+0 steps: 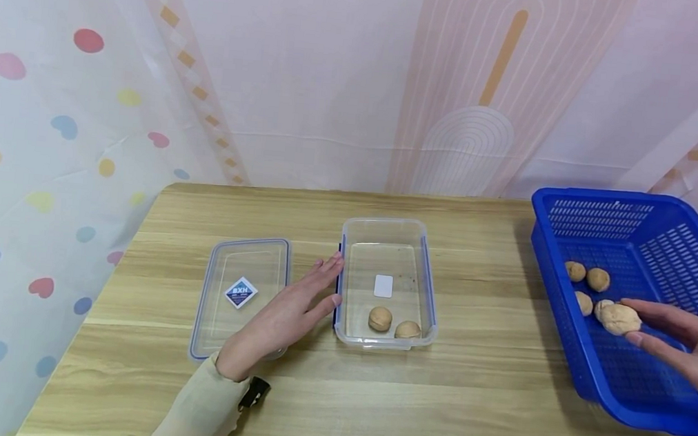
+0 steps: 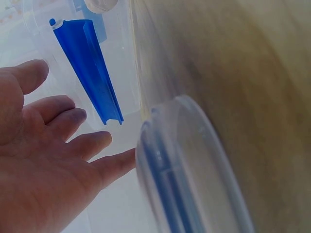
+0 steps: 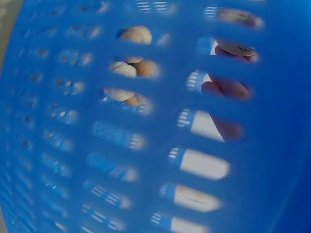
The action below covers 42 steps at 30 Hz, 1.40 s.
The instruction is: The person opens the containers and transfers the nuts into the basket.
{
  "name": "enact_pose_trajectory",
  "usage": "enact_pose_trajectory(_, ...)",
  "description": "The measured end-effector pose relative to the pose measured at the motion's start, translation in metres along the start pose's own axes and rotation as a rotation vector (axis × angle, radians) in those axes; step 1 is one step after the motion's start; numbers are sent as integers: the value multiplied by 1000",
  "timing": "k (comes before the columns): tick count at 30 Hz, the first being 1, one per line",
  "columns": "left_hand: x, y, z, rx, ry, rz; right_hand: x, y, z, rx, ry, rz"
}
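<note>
My left hand (image 1: pixel 287 309) has its fingers extended against the left side of a clear plastic food container (image 1: pixel 385 229). Two walnuts (image 1: pixel 380 319) lie at the container's near end. In the left wrist view, the open palm (image 2: pixel 53 160) faces the container's blue latch (image 2: pixel 87 70). My right hand (image 1: pixel 689 345) pinches a walnut (image 1: pixel 620 319) between thumb and fingers over a blue plastic basket (image 1: pixel 584 377). Several other walnuts (image 1: pixel 598 279) rest on the basket's left side. The basket wall (image 3: pixel 272 160) fills the right wrist view; parts of walnuts and the hand show through its slots.
The container's clear lid (image 1: pixel 211 303), edged in blue with a blue-and-white label (image 1: pixel 241 292), lies to the left, partly under my left forearm and hand. A wooden table (image 1: pixel 469 408) bears everything. Behind it hangs a patterned curtain (image 1: pixel 312 69).
</note>
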State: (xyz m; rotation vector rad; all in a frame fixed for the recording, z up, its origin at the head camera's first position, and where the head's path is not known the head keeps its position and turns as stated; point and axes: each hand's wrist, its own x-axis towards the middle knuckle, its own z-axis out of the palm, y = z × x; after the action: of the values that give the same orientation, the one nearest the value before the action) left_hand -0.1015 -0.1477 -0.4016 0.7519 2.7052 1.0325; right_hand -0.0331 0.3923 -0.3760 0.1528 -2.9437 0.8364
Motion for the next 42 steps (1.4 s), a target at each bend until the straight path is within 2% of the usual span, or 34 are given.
enact_pose_trajectory(5,0,0,0,7,2,-1,6,5,-1,-58,-32,22)
enact_pose_trajectory(15,-1,0,0,-1,0,-4,19,2,-8,-162,-151,-13)
enact_pose_trajectory(21,0,0,0,3,0,-1,23,5,-5,-151,-231,27)
enact_pose_trajectory(28,1,0,0,7,0,-3,24,9,-5,-130,-267,-3)
enact_pose_trajectory(37,-1,0,0,-4,0,-4,30,11,-3,-97,-378,-9)
enact_pose_trajectory(42,0,0,-1,-1,2,-5,31,12,-3,-110,-398,-30)
